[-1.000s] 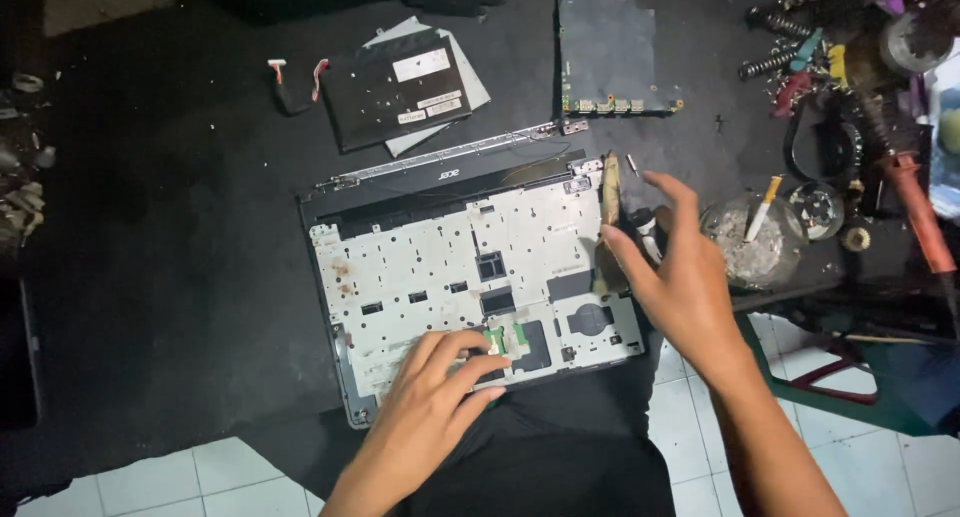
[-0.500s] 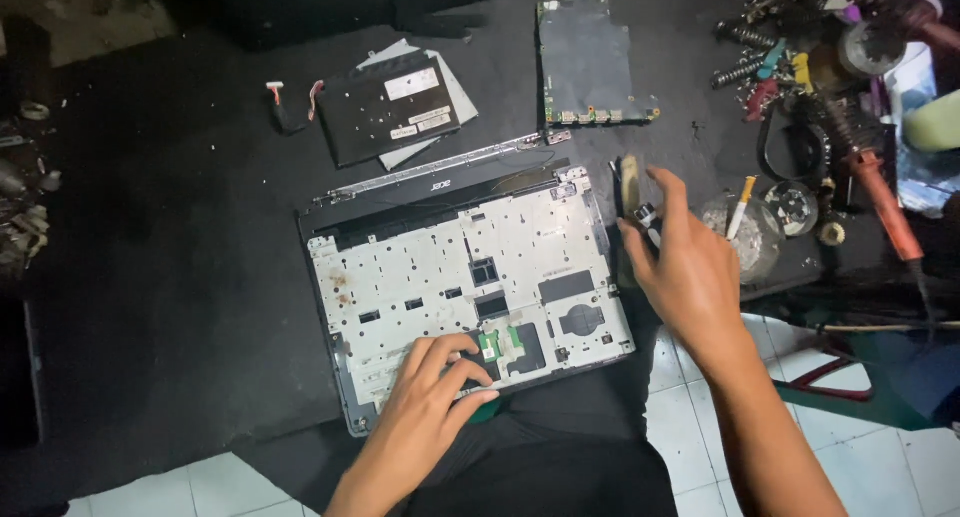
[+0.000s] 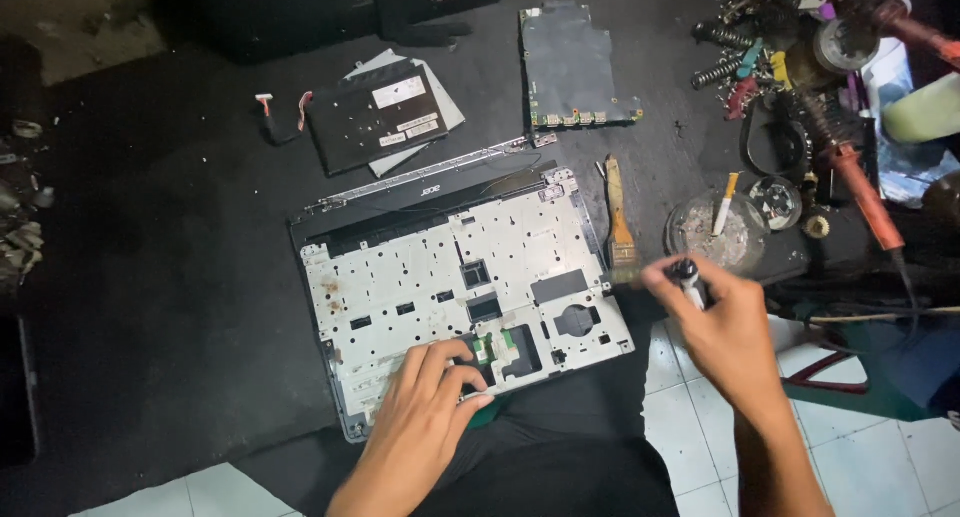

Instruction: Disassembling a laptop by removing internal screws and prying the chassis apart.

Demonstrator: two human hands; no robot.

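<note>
An opened laptop chassis (image 3: 440, 267), with its silver metal inner frame facing up, lies on a black mat. My left hand (image 3: 425, 417) rests on its near edge, fingers pressed by the small green parts there. My right hand (image 3: 725, 332) hovers just right of the chassis, closed around a small black and white tool (image 3: 688, 277). A wooden-handled brush (image 3: 617, 212) lies on the mat beside the chassis, its bristles close to my right fingers.
A bare circuit board (image 3: 570, 67) and a black flat module (image 3: 375, 117) on grey sheets lie behind the chassis. At the right are a glass dish (image 3: 715, 232) holding a white stick, a red-handled iron (image 3: 860, 192) and a heap of tools (image 3: 790, 57). White floor tiles (image 3: 700, 417) show near me.
My right hand held the brush upright at the chassis's right edge; the brush now lies on the mat and the hand has dropped toward me. The left hand stays put.
</note>
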